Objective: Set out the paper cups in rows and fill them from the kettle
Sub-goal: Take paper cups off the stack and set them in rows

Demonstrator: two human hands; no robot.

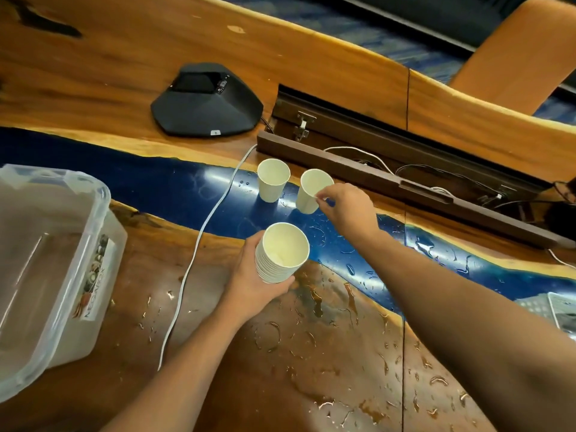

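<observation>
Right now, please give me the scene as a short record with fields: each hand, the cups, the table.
left hand: left hand grips the cup stack
right hand: right hand pinches the rim of the second cup
standing cups: first cup stands upright and apart, both on the blue strip
table: table is wet with drops
kettle: not in view
other: plastic box, white cable

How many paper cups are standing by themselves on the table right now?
2. One cup stands alone on the blue strip; the second cup is beside it, its rim pinched by the right hand. More cups sit nested in the stack held by the left hand.
</observation>
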